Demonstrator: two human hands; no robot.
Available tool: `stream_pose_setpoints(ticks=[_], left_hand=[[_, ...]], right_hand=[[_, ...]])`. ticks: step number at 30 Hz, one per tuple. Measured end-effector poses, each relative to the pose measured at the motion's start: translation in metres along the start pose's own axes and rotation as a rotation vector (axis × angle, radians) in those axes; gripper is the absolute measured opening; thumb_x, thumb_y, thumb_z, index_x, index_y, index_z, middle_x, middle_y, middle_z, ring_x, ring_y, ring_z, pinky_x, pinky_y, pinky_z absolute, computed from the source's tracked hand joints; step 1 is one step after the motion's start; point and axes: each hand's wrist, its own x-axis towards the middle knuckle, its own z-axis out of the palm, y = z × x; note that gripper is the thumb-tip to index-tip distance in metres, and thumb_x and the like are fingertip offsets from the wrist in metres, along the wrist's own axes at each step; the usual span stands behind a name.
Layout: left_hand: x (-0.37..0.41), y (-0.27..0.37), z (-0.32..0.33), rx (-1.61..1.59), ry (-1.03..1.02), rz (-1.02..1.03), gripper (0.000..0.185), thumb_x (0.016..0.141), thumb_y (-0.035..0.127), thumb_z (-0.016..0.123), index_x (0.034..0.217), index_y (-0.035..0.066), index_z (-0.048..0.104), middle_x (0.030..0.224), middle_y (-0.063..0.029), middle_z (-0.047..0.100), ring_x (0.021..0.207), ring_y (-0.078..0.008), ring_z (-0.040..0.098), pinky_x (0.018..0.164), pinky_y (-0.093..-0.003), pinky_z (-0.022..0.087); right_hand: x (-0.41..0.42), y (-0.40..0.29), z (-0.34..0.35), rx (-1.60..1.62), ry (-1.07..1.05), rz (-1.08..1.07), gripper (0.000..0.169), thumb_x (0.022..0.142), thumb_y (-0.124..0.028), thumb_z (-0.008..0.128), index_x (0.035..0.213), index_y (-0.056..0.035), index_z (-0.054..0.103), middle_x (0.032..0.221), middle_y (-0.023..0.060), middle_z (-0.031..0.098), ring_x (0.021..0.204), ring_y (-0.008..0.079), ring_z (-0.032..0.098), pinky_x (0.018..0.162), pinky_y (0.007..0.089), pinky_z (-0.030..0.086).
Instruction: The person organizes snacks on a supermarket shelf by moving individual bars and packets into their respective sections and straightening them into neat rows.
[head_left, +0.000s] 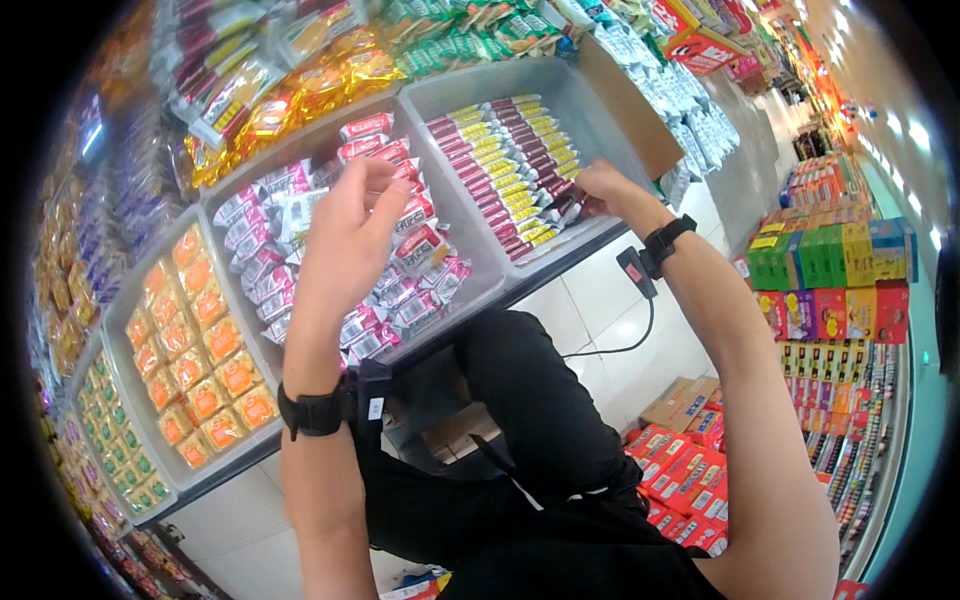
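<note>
My left hand (356, 225) hangs over a grey plastic bin (480, 274) of pink-and-white and red snack packets. Its fingers are curled with the thumb apart, and I see nothing held between them. Below it lie red packets (420, 244) and pink-and-white packets (364, 330). In the adjoining bin (570, 79) my right hand (604, 191) pinches a dark maroon snack packet (564, 204) near the front right end of the rows. Slim maroon-and-yellow packets (491, 165) lie there in two neat columns. My fingers partly cover the pinched packet.
To the left stand bins of orange-labelled square snacks (202, 360) and green-marked ones (116, 427). Gold packets (300, 105) and green packets (465, 37) are heaped behind. A cardboard flap (630, 112) edges the right bin. Red boxes (682, 472) sit on the floor.
</note>
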Motion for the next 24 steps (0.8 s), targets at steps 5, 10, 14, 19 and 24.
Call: stream_pose_setpoints(ticks=[5,10,14,19,24], left_hand=[[-0.009,0.024,0.04,0.022,-0.073,0.066,0.023,0.096,0.015,0.059,0.111,-0.004,0.057,0.103,-0.0103,0.067,0.094,-0.0148,0.063,0.085,-0.0296,0.05],[-0.025,0.024,0.086,0.303,-0.215,0.314,0.026,0.088,0.015,0.064,0.108,-0.001,0.058,0.1,-0.0155,0.065,0.094,-0.0287,0.062,0.085,-0.0376,0.047],[-0.029,0.014,0.115,0.544,-0.254,0.465,0.028,0.084,0.015,0.067,0.107,0.002,0.059,0.103,-0.0141,0.062,0.102,-0.0321,0.056,0.091,-0.0413,0.038],[-0.028,0.012,0.124,0.689,-0.264,0.483,0.032,0.081,0.016,0.07,0.107,0.002,0.059,0.103,-0.0129,0.061,0.103,-0.0298,0.056,0.091,-0.0417,0.037],[-0.024,0.011,0.125,0.824,-0.333,0.533,0.036,0.08,0.019,0.072,0.108,0.001,0.059,0.104,-0.0123,0.061,0.104,-0.0285,0.055,0.091,-0.0426,0.037]], right_hand=[[-0.004,0.007,-0.007,0.285,0.07,-0.113,0.027,0.085,-0.009,0.06,0.108,0.0051,0.055,0.08,0.0148,0.064,0.06,0.0225,0.064,0.048,0.0334,0.049],[-0.016,0.004,-0.019,0.147,0.096,-0.218,0.053,0.081,-0.009,0.059,0.131,0.006,0.047,0.101,0.0199,0.066,0.089,0.0315,0.068,0.079,0.0432,0.054],[0.001,0.019,-0.031,-0.246,0.278,-0.382,0.049,0.079,-0.014,0.057,0.122,0.0107,0.055,0.112,0.0306,0.065,0.104,0.0422,0.066,0.094,0.0451,0.05],[-0.039,-0.012,-0.041,-0.798,0.155,-0.322,0.04,0.081,-0.019,0.057,0.113,0.0025,0.068,0.114,0.026,0.067,0.107,0.04,0.066,0.093,0.0457,0.051],[-0.022,-0.004,-0.035,-1.007,0.119,-0.347,0.036,0.086,-0.024,0.054,0.108,-0.0009,0.071,0.11,0.023,0.069,0.104,0.0378,0.067,0.091,0.0467,0.052]])
